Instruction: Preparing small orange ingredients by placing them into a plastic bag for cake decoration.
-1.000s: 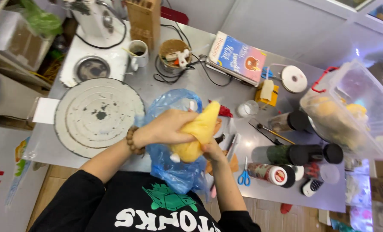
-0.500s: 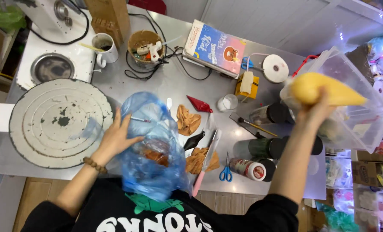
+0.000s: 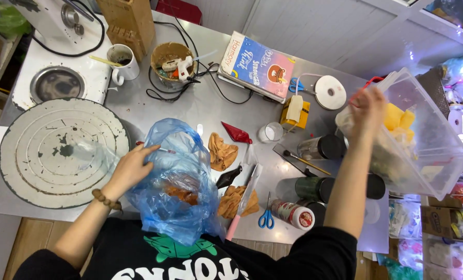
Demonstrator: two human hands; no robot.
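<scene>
At lower centre our left hand [image 3: 133, 168] lies flat, fingers spread, on one crumpled blue plastic bag [image 3: 177, 181]. At right our right hand [image 3: 367, 108] hovers loosely open above one clear plastic bin [image 3: 423, 150] holding yellow pieces [image 3: 399, 117]. We count two scissors [image 3: 266, 218].

We had only one view, from the camera worn on the head, and it looked almost straight down on the bench [image 3: 200, 109] from above the chest, whose black shirt [image 3: 190, 262] filled the 6 o'clock edge. It sat close enough that both forearms reached in from the bottom. The round turntable [image 3: 60, 153] lay toward 9 o'clock, the clear plastic bin [image 3: 423, 150] toward 3 o'clock, the wall at 12 o'clock. No second view shared the scene.
</scene>
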